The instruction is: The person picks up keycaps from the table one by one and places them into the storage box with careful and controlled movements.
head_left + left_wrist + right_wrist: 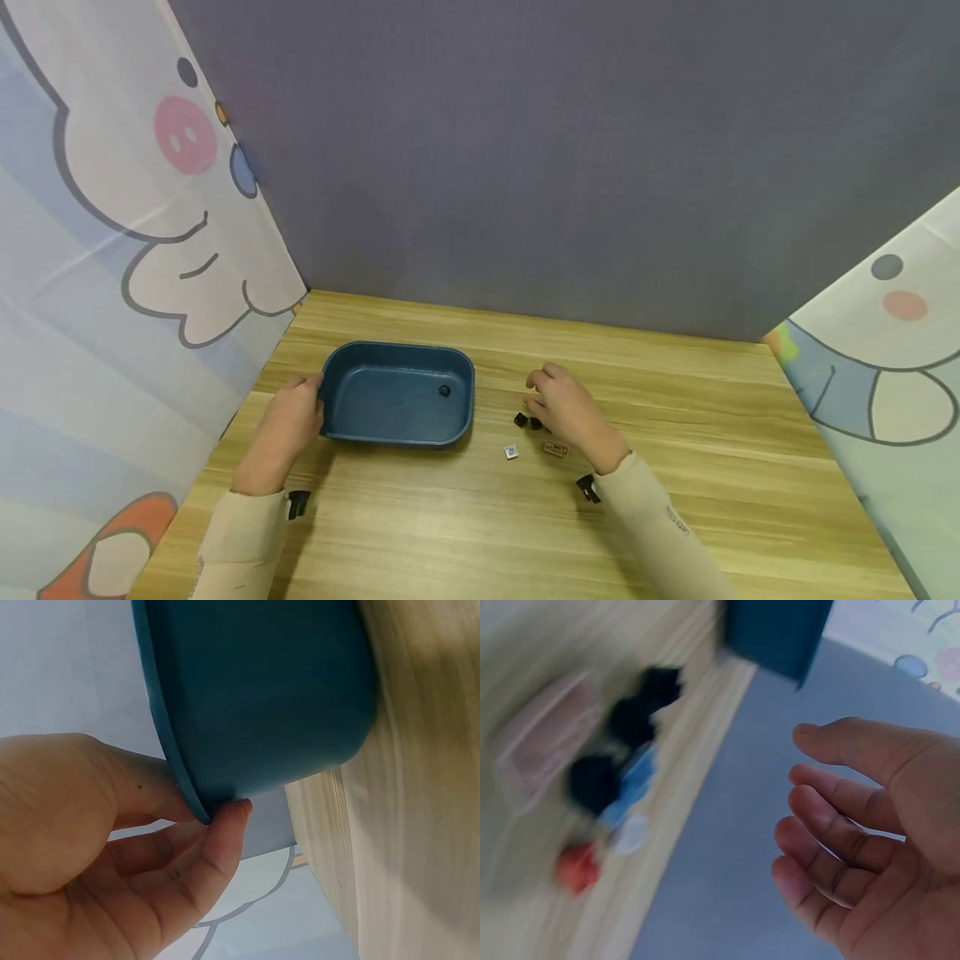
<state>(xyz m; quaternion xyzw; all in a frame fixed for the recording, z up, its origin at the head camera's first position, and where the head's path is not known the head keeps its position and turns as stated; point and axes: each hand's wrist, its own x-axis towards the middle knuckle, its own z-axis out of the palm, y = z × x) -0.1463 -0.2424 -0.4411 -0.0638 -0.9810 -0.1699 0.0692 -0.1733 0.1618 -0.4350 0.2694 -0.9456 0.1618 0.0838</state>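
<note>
A dark blue plastic basin (397, 439) stands on the wooden table, with a small black piece (444, 390) inside near its right end. My left hand (288, 421) pinches the basin's left rim between thumb and fingers, as the left wrist view shows close up. To the basin's right, my right hand (566, 408) hovers over small loose pieces, fingers loosely bent and nothing in them. Below it lie black pieces (521, 420), a white printed tile (511, 452) and a brown block (556, 449). The right wrist view also has a blurred blue piece (630, 787) and a red piece (577, 868).
A grey panel (525, 167) rises behind the table (450, 533). Cartoon-printed sheets (225, 275) flank it on both sides. A black clip-like part (298, 503) sits by the left wrist, and another black part (588, 488) by the right.
</note>
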